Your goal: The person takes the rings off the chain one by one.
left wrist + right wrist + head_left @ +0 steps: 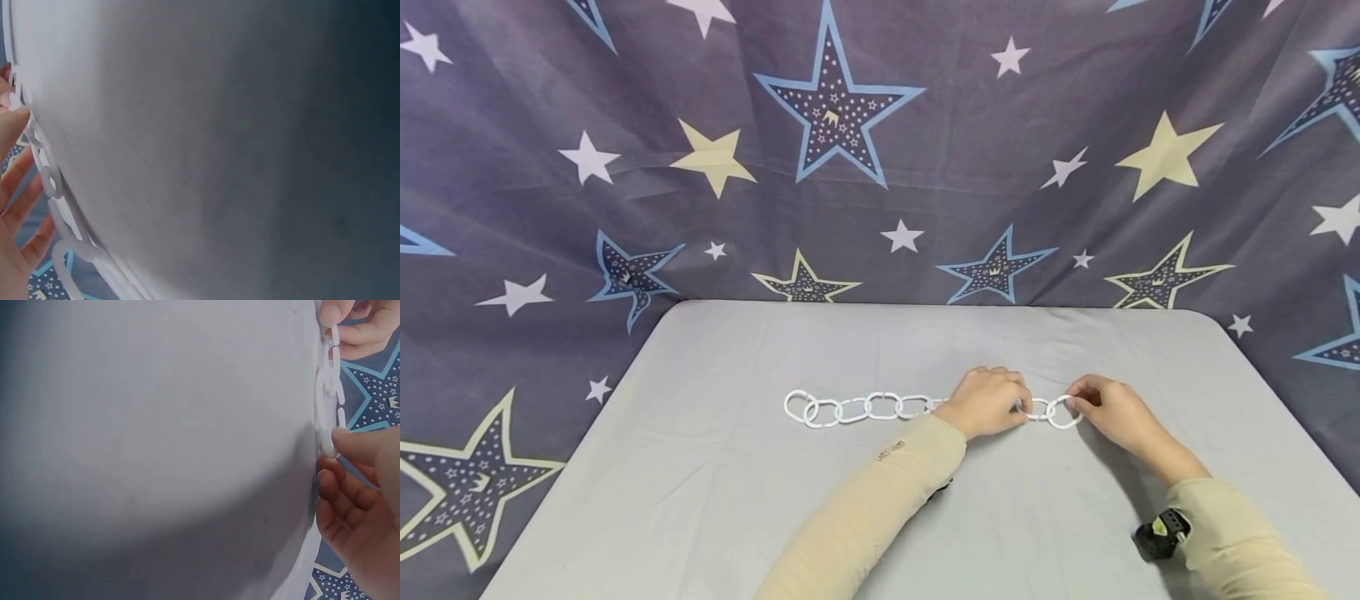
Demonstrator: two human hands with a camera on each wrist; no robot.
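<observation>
A chain of white plastic links (883, 406) lies in a row across the grey-covered table, from left of centre toward the right. My left hand (988, 402) reaches over its right part and hides a stretch of it. In the right wrist view the left hand (362, 328) pinches a link between thumb and fingers. My right hand (1112, 410) is at the chain's right end. Its thumb and index finger pinch the rounded end link (322, 419), while the other fingers curl loosely below. Between the two hands a short run of links shows.
The table (700, 500) has a light grey cloth with slight creases. A dark curtain (925, 167) printed with stars hangs along its back and sides. A black wrist device (1162, 534) sits at the right sleeve.
</observation>
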